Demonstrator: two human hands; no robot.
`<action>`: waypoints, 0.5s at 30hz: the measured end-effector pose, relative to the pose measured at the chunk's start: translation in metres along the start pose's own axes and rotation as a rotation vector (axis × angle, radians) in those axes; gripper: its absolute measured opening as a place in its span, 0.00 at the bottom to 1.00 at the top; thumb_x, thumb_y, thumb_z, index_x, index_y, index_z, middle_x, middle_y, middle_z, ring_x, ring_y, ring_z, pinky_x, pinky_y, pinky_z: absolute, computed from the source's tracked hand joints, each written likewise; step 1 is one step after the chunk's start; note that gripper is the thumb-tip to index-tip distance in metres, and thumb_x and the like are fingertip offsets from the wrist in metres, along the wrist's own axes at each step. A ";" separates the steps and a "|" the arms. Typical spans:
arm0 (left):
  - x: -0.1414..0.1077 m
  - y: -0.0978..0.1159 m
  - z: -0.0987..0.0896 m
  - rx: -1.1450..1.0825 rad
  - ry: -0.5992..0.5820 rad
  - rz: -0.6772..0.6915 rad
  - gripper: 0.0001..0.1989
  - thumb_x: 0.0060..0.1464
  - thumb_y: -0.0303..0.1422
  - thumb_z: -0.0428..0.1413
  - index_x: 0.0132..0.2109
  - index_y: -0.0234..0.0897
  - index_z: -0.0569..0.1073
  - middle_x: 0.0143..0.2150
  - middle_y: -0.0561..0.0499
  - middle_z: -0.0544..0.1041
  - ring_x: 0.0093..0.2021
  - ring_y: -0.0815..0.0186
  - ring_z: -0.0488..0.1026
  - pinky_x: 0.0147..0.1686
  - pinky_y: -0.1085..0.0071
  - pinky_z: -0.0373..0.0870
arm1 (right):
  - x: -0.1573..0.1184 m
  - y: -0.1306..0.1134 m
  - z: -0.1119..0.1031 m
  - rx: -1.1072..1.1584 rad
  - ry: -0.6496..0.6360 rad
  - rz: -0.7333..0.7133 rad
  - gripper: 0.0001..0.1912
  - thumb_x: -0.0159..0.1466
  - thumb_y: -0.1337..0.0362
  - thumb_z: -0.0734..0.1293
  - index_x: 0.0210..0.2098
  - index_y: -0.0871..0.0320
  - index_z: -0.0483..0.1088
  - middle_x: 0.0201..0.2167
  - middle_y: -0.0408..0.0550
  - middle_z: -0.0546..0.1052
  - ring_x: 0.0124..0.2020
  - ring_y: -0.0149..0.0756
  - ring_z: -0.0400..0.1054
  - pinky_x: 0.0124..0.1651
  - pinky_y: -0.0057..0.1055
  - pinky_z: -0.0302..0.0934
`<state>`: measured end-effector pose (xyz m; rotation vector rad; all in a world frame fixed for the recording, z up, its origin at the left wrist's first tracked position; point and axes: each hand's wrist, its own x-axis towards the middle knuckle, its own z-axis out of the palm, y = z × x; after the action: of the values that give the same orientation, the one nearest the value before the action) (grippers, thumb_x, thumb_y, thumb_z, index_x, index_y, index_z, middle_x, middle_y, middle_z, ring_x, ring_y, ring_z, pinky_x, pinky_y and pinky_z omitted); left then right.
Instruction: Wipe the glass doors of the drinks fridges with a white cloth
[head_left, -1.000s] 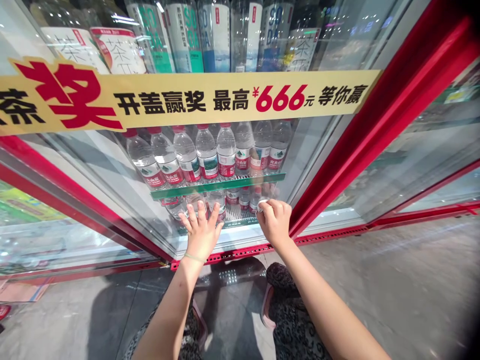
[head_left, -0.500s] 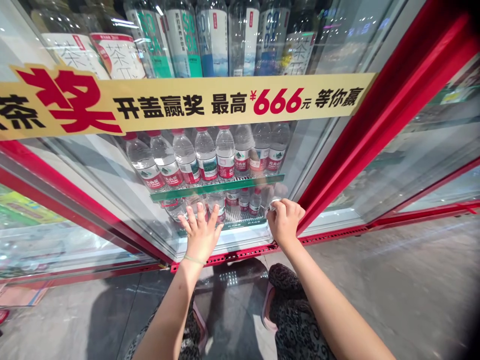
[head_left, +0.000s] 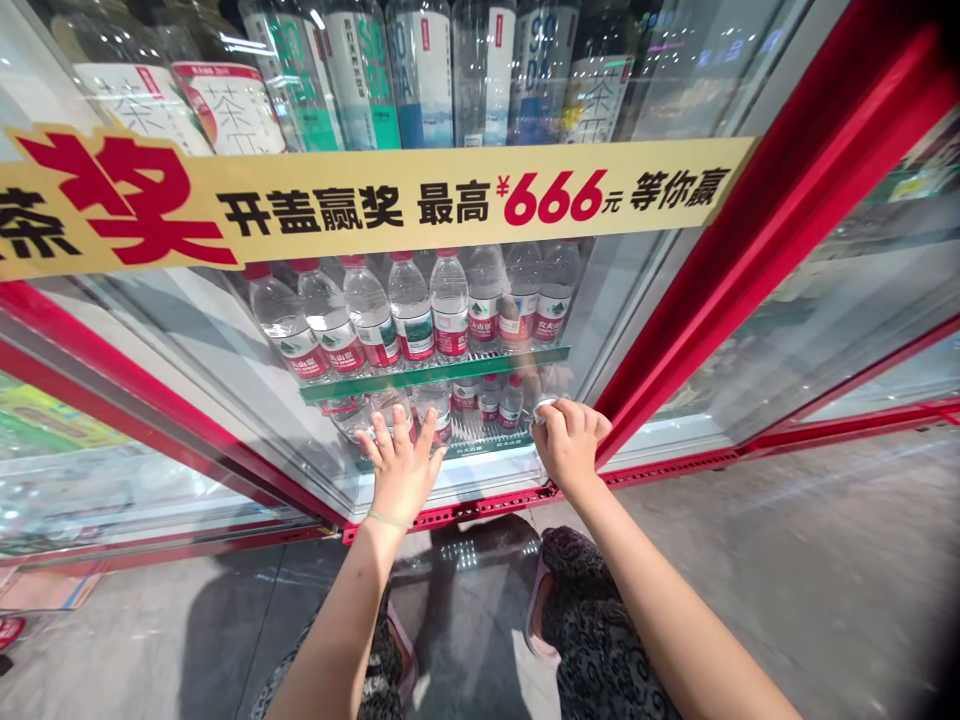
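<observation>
My left hand [head_left: 400, 468] lies with spread fingers against the glass door, low down, in front of the bottom shelf. My right hand [head_left: 568, 440] is curled at the door's lower right, its fingers closed round something white [head_left: 543, 408] that is mostly hidden, possibly a cloth or tissue. Behind the glass, a row of water bottles [head_left: 415, 322] with red and white labels stands on a green-edged shelf [head_left: 435, 374]. Smaller bottles [head_left: 511, 402] stand on the shelf below.
A yellow banner [head_left: 390, 202] crosses the door above my hands. Taller drink bottles [head_left: 424, 75] stand behind the glass above it. A red frame [head_left: 757, 230] runs along the right. My feet are on the grey floor [head_left: 810, 560].
The view has shifted slightly. My right hand and the white thing have moved very slightly left, while my left hand stays in place with its fingers spread.
</observation>
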<state>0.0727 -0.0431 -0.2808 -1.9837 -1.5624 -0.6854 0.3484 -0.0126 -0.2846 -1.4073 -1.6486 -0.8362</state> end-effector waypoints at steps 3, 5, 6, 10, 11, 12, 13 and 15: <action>0.000 0.000 0.000 0.011 -0.027 -0.012 0.45 0.54 0.42 0.67 0.74 0.44 0.56 0.77 0.28 0.43 0.74 0.26 0.34 0.62 0.19 0.41 | 0.001 0.002 0.001 -0.013 0.088 0.065 0.16 0.59 0.72 0.66 0.45 0.50 0.71 0.45 0.47 0.72 0.49 0.39 0.64 0.52 0.38 0.49; 0.000 0.000 0.000 0.004 -0.035 -0.018 0.47 0.53 0.42 0.68 0.74 0.45 0.55 0.77 0.28 0.41 0.74 0.26 0.34 0.62 0.19 0.41 | -0.001 0.002 0.001 -0.006 0.120 0.105 0.16 0.59 0.74 0.64 0.45 0.51 0.70 0.45 0.48 0.72 0.48 0.39 0.63 0.51 0.38 0.50; 0.000 0.000 0.000 -0.004 -0.035 -0.018 0.47 0.53 0.41 0.68 0.74 0.46 0.54 0.77 0.29 0.40 0.74 0.26 0.34 0.62 0.19 0.41 | -0.002 0.001 0.001 0.005 0.107 0.106 0.16 0.59 0.74 0.64 0.44 0.51 0.69 0.45 0.48 0.71 0.48 0.39 0.63 0.51 0.38 0.50; 0.000 0.000 0.000 -0.034 -0.052 -0.026 0.48 0.53 0.40 0.68 0.74 0.47 0.53 0.77 0.29 0.37 0.74 0.25 0.34 0.62 0.19 0.41 | -0.005 0.002 0.004 0.071 0.029 0.058 0.17 0.59 0.73 0.65 0.46 0.49 0.70 0.46 0.47 0.71 0.48 0.39 0.64 0.51 0.38 0.52; 0.000 0.000 0.000 -0.038 -0.060 -0.033 0.48 0.53 0.40 0.68 0.74 0.47 0.53 0.77 0.29 0.37 0.74 0.25 0.35 0.61 0.19 0.41 | -0.005 0.003 0.005 0.082 0.041 0.066 0.19 0.59 0.74 0.65 0.46 0.49 0.70 0.46 0.47 0.71 0.49 0.40 0.63 0.51 0.38 0.53; 0.000 0.000 0.000 -0.039 -0.067 -0.039 0.48 0.53 0.40 0.68 0.74 0.47 0.53 0.77 0.29 0.37 0.74 0.25 0.35 0.61 0.19 0.41 | -0.006 0.005 0.006 0.085 0.065 0.084 0.20 0.58 0.75 0.64 0.46 0.49 0.71 0.46 0.47 0.71 0.49 0.40 0.63 0.51 0.39 0.53; 0.000 0.000 0.000 -0.040 -0.069 -0.042 0.48 0.53 0.40 0.68 0.74 0.47 0.53 0.77 0.30 0.37 0.74 0.25 0.36 0.61 0.19 0.41 | -0.006 0.006 0.006 0.080 0.086 0.106 0.21 0.58 0.76 0.64 0.47 0.49 0.71 0.46 0.48 0.71 0.49 0.40 0.63 0.51 0.39 0.53; 0.000 0.000 0.000 -0.042 -0.070 -0.040 0.47 0.54 0.40 0.67 0.74 0.47 0.53 0.77 0.30 0.37 0.74 0.25 0.35 0.62 0.19 0.41 | -0.006 0.008 0.007 0.058 0.097 0.135 0.21 0.57 0.77 0.63 0.46 0.50 0.70 0.46 0.48 0.70 0.48 0.41 0.62 0.50 0.39 0.53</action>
<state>0.0724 -0.0434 -0.2807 -2.0321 -1.6454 -0.6762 0.3558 -0.0084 -0.2936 -1.3988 -1.4769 -0.7611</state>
